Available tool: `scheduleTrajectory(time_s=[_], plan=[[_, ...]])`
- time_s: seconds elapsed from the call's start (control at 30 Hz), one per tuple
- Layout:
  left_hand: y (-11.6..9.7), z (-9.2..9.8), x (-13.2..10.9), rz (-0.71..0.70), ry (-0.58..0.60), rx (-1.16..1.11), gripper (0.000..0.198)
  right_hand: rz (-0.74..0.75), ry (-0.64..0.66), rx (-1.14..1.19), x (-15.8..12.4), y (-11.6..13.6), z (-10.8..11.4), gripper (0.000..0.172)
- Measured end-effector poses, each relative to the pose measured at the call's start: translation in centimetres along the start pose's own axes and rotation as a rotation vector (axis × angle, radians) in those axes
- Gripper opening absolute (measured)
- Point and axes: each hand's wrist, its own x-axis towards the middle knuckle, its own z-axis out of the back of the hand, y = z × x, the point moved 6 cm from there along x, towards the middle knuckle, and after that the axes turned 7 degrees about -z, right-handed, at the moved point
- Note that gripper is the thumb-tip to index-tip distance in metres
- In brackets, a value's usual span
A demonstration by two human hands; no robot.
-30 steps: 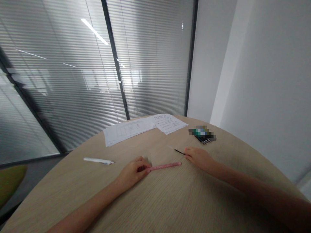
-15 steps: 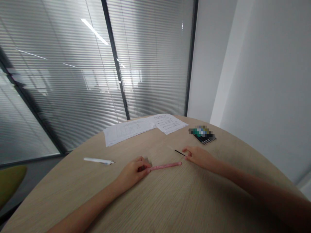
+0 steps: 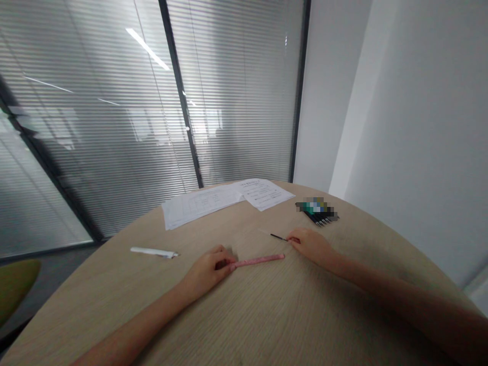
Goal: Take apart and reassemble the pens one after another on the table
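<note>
My left hand (image 3: 211, 267) rests on the wooden table with its fingers closed on the near end of a slim pink pen barrel (image 3: 259, 261). The barrel lies almost flat and points right; my fingers cover its left end. Just beyond its right end, my right hand (image 3: 309, 244) pinches a thin dark pen refill (image 3: 279, 237) between thumb and fingertips. The refill points left and slightly away from me, apart from the pink barrel. A faint, pale stretch seems to continue past its dark part.
A white pen (image 3: 153, 252) lies left of my left hand. Printed sheets (image 3: 202, 206) overlap at the table's far edge. A pack of black pens (image 3: 318, 212), partly blurred, lies beyond my right hand. Blinds and a white wall stand behind the round table (image 3: 236, 325).
My right hand has shifted slightly left with the refill, and its fingers look more closed around it. My left hand and the pink barrel have hardly moved.
</note>
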Motion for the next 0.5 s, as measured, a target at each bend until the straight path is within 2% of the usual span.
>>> scheduleTrajectory(time_s=[0.07,0.23,0.5], plan=[[0.0,0.0,0.0,0.003,0.001,0.002,0.014,0.014,0.004,0.016,0.2,-0.1,-0.2,0.022],[0.1,-0.1,0.0,0.008,0.002,-0.002,0.015,-0.059,-0.054,0.086,0.5,-0.9,0.4,0.014],[0.2,0.2,0.1,0.017,-0.019,-0.022,0.019,0.014,-0.039,0.076,0.7,-0.8,1.0,0.016]])
